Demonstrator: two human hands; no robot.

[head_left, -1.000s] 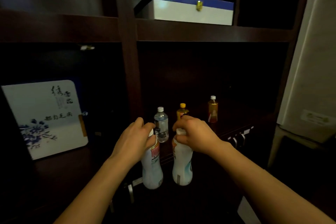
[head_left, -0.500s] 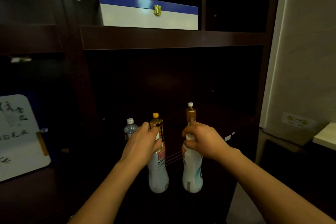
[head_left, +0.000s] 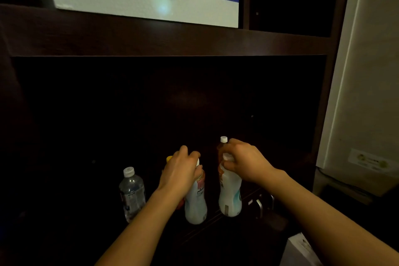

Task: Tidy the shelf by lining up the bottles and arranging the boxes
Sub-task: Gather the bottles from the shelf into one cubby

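We moved both rightward: the left milky bottle [head_left: 195,205] now fronts the yellow-capped bottle [head_left: 169,159], the right milky bottle [head_left: 230,196] the amber bottle [head_left: 223,139]. The water bottle [head_left: 132,192] stands uncovered.

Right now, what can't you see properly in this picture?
Head view only:
Yellow-capped bottle: nearly all behind the left hand.
Brown bottle: body behind the right hand and right white bottle.
Left white bottle: top mostly under the left hand.
Box: top cut off by the upper edge, blurred.
Wall sticker: too blurred to read.
White thing: cut off by the lower edge.
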